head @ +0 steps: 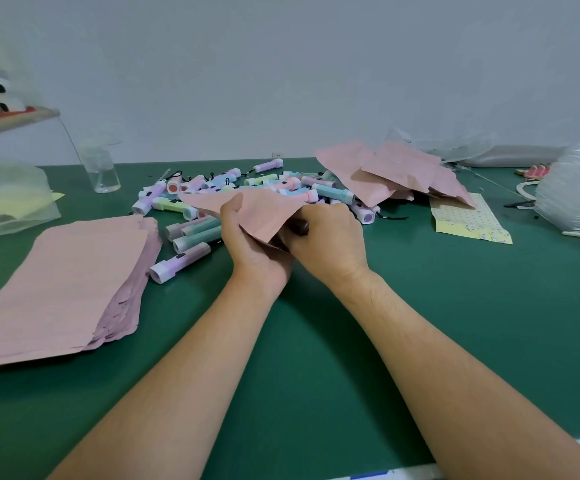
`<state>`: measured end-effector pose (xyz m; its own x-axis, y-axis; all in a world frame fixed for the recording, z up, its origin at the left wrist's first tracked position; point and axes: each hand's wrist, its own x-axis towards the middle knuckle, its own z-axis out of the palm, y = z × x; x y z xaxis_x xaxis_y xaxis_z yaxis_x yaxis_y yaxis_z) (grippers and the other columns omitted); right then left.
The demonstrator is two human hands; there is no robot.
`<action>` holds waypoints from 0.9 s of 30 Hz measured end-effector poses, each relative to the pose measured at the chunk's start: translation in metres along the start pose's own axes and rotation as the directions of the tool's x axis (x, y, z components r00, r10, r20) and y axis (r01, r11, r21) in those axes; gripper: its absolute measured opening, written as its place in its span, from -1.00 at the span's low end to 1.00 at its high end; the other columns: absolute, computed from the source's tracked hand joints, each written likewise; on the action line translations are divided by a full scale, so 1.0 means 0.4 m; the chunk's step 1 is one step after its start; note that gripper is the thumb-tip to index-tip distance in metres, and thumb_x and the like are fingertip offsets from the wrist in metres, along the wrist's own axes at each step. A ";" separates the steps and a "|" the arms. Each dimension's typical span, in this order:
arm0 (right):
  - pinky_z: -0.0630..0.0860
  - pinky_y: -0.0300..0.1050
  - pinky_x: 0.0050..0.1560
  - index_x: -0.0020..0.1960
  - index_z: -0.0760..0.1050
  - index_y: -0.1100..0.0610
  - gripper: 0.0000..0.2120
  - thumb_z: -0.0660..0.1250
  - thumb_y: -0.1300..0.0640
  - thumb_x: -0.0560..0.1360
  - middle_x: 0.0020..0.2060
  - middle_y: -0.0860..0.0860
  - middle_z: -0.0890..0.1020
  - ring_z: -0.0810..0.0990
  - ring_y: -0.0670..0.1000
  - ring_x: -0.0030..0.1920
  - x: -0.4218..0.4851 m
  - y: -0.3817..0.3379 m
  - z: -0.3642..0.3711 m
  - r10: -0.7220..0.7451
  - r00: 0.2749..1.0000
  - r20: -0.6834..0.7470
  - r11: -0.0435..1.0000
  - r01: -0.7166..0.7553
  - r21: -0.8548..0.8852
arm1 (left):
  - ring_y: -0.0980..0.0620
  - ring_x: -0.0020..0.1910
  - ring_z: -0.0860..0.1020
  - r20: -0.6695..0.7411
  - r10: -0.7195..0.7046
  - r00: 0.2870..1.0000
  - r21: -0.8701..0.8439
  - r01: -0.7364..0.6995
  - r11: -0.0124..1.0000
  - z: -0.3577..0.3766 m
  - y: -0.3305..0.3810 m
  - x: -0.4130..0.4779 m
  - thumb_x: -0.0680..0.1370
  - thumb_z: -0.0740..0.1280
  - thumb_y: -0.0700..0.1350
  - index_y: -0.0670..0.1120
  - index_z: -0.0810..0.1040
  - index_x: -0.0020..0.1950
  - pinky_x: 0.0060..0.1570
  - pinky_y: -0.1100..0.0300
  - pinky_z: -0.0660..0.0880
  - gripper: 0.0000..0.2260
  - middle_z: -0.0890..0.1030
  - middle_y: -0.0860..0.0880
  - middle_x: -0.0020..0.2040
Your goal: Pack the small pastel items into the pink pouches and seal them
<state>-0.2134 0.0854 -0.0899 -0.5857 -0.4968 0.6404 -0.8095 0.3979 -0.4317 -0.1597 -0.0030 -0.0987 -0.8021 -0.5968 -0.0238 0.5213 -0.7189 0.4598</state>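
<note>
Over the middle of the green table I hold a pink pouch (257, 211). My left hand (247, 237) grips its near-left edge, thumb on top. My right hand (326, 237) is curled at the pouch's mouth around a small dark-ended item that is mostly hidden. Behind my hands lies a heap of small pastel flashlights (247, 185) in purple, green, blue and pink. A lone purple one (179, 262) lies nearer, to the left. A stack of flat empty pink pouches (63, 282) sits at the left, and a pile of bulging pink pouches (399, 173) lies at the back right.
A clear glass bottle (103, 168) stands at the back left beside a clear plastic bag (8, 199). A yellow patterned sheet (468, 220) lies at the right, with crinkled clear plastic (576, 192) and a dark tool (520, 203) beyond it. The table's front edge (420, 471) runs bottom right.
</note>
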 end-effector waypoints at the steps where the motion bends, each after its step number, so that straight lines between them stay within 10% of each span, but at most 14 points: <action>1: 0.52 -0.05 -0.22 -0.14 0.69 0.01 -0.87 0.41 0.01 0.52 -0.28 -0.09 0.70 0.57 0.04 -0.23 0.000 -0.002 -0.004 -0.001 1.000 -0.020 0.999 0.002 0.051 | -0.13 -0.19 0.70 0.012 0.000 1.000 -0.011 0.000 1.000 -0.003 0.006 0.002 0.56 0.30 0.14 -0.13 0.63 0.01 -0.15 0.06 0.65 -0.65 0.70 -0.12 -0.14; 17: 0.61 -0.03 -0.14 -0.06 0.70 -0.02 -0.71 0.44 -0.23 0.47 -0.20 -0.15 0.72 0.65 -0.05 -0.13 0.004 0.009 -0.037 -0.104 0.994 0.032 0.994 0.103 0.023 | -0.27 -0.03 0.65 0.023 0.007 1.000 -0.054 -0.006 0.999 -0.019 0.032 0.017 0.56 0.30 0.15 -0.21 0.56 0.23 0.07 -0.16 0.65 -0.54 0.64 -0.25 0.02; 21: 0.54 -0.07 -0.22 -0.09 0.67 -0.04 -0.68 0.42 -0.30 0.49 -0.24 -0.12 0.68 0.58 -0.01 -0.18 0.005 0.007 -0.027 -0.098 0.989 0.115 0.994 0.104 -0.045 | -0.16 -0.29 0.66 0.021 0.020 1.000 -0.021 -0.019 1.000 -0.014 0.026 0.012 0.58 0.27 0.12 -0.16 0.59 0.01 -0.27 0.04 0.64 -0.66 0.66 -0.15 -0.19; 27: 0.29 -0.08 -0.30 -0.38 0.26 -0.07 -0.58 0.39 -0.17 0.49 -0.41 -0.12 0.41 0.43 0.09 -0.23 0.000 -0.020 0.000 0.044 0.980 0.196 0.999 -0.039 -0.032 | -0.06 -0.37 0.60 -0.029 -0.002 1.000 0.083 0.005 0.997 -0.012 0.009 0.005 0.55 0.31 0.18 -0.11 0.60 -0.05 -0.27 0.17 0.57 -0.66 0.61 -0.07 -0.28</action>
<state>-0.2068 0.0823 -0.0864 -0.6175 -0.6200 0.4840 -0.7845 0.4416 -0.4353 -0.1581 -0.0087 -0.1014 -0.7945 -0.6051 -0.0506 0.4915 -0.6898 0.5316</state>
